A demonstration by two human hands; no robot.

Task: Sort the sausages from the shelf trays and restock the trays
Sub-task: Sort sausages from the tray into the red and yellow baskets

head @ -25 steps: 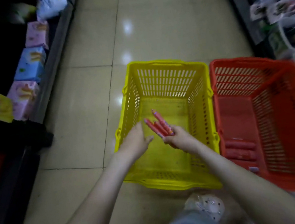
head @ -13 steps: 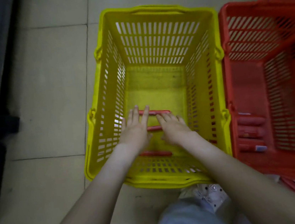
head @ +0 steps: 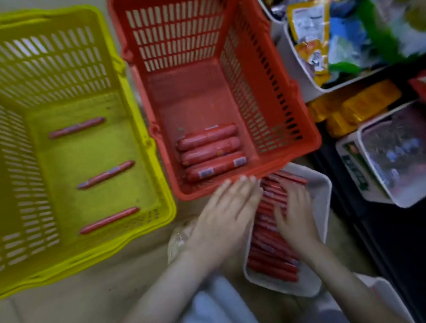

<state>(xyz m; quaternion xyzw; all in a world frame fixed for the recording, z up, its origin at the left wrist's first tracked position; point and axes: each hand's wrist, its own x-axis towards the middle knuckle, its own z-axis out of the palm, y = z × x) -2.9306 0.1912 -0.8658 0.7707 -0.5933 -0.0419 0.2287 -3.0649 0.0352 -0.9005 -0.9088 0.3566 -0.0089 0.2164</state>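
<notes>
- Your left hand (head: 224, 221) lies flat with its fingers straight and close together, over the left edge of the white tray (head: 322, 193). Its fingertips reach the near rim of the red basket (head: 264, 88).
- Your right hand (head: 296, 218) rests on the thin sausages (head: 268, 251) in that tray, with its fingers spread and gripping nothing.
- The two hands sit side by side over the tray, close but not touching.
- The thin sausages fill the tray in a tight row. They run under both hands and show below your right wrist.
- I cannot tell whether your left palm touches the sausages or only the tray edge, because the picture is blurred there.
- Three thick sausages (head: 209, 152) lie side by side at the near end of the red basket, just beyond your left fingertips.
- Three loose sausages (head: 105, 174) lie well apart on the floor of the yellow basket (head: 149, 153), which is to the left of both hands.
- The shelf bins (head: 399, 203) with packets (head: 310, 26) stand to your right.
</notes>
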